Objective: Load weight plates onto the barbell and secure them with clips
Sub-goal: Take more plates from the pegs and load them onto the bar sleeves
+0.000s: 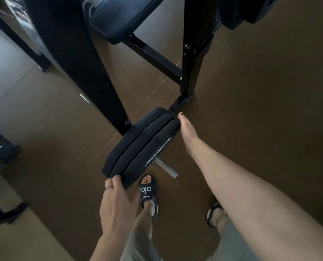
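Head view: plates (138, 146) stacked on bar sleeve (165, 169) low over floor, sleeve axis running toward feet. Left hand (117, 202) nearer, fingers curled on outer plate's near rim; right hand (187, 130) flat against far rim. No clip seen.

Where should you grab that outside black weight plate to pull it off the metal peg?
Probably by its rim, on two opposite edges. The outer plate stands on edge on the peg, so only the rim sticks out. The left hand already curls round the near edge and the right hand reaches the far edge. Then slide it along the peg towards you.
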Motion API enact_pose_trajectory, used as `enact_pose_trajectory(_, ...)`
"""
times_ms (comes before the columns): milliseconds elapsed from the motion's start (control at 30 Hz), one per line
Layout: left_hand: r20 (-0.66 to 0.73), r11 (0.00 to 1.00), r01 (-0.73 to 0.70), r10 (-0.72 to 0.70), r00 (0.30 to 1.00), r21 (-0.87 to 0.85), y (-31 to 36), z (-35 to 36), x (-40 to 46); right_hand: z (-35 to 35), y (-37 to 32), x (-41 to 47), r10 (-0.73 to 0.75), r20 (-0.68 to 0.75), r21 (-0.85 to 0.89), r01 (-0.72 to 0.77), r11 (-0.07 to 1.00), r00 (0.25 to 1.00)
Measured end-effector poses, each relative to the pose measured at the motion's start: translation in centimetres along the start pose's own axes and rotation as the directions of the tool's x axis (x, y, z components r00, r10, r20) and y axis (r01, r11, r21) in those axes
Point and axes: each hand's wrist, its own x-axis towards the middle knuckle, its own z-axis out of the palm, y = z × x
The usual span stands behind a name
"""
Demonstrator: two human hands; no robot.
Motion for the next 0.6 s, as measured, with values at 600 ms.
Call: enact_pose_trajectory(600,0.052,0.991,0.015,-0.008,0.999,-0.13,-0.7,2.3,0.3,0.9,2.1,-3.3,-0.23,-0.047,-0.134,0.222,0.966,0.972)
